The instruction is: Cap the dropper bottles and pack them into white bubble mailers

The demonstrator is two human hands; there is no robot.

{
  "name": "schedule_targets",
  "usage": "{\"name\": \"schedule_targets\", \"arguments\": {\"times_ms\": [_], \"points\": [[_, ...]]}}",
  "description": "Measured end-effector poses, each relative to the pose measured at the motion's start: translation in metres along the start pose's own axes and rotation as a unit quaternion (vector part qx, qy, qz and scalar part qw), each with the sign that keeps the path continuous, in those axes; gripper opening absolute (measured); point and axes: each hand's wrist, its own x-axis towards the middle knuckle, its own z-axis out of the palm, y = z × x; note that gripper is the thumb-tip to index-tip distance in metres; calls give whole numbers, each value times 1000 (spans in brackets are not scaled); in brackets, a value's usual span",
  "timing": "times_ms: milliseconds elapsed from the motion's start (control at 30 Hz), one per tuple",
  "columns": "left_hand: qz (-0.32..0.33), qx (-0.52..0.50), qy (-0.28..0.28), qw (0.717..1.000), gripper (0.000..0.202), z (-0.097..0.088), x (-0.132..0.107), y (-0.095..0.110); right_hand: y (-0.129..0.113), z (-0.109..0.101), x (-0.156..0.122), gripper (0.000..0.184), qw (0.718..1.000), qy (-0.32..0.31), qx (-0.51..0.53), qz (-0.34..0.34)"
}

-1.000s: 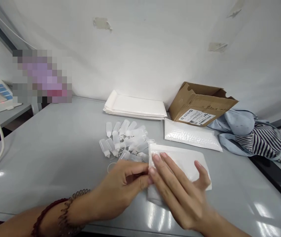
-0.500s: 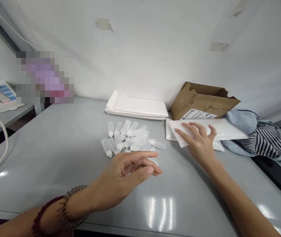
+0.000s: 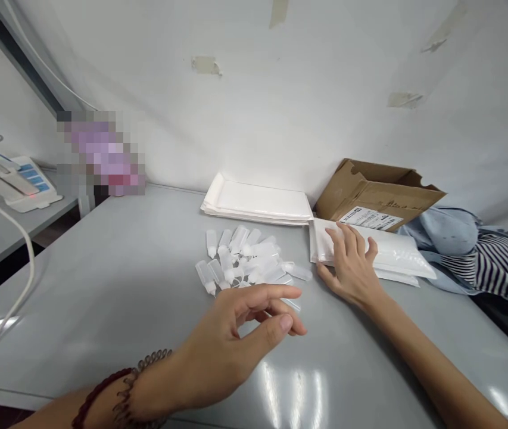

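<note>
We see the right hand (image 3: pixel 351 268) flat on the white padded mailer (image 3: pixel 387 251), fingers spread, grip not closed on it; the mailer lies atop another at the right of the grey surface (image 3: pixel 115 268), touching the cardboard box (image 3: pixel 376 193). Left hand (image 3: pixel 240 339) hovers near us, fingers loosely curled and parted, holding nothing. Between the hands and ahead, a heap of small plastic bottles (image 3: pixel 245 262). Behind the heap, a stack of white envelopes (image 3: pixel 260 199) by the wall. Blue and striped cloth (image 3: pixel 481 250) lies right of the mailer. A white cable (image 3: pixel 16 298) sits far left.
</note>
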Motion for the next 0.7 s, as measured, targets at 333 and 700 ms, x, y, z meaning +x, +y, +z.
{"name": "schedule_targets", "arguments": {"times_ms": [333,700], "points": [[33,66,11,997,30,0,-3,-5,-31,-20,125,53,976,-125,148,-103],[26,127,12,991,31,1,-8,3,-43,8,200,61,943,-239,159,-170]]}}
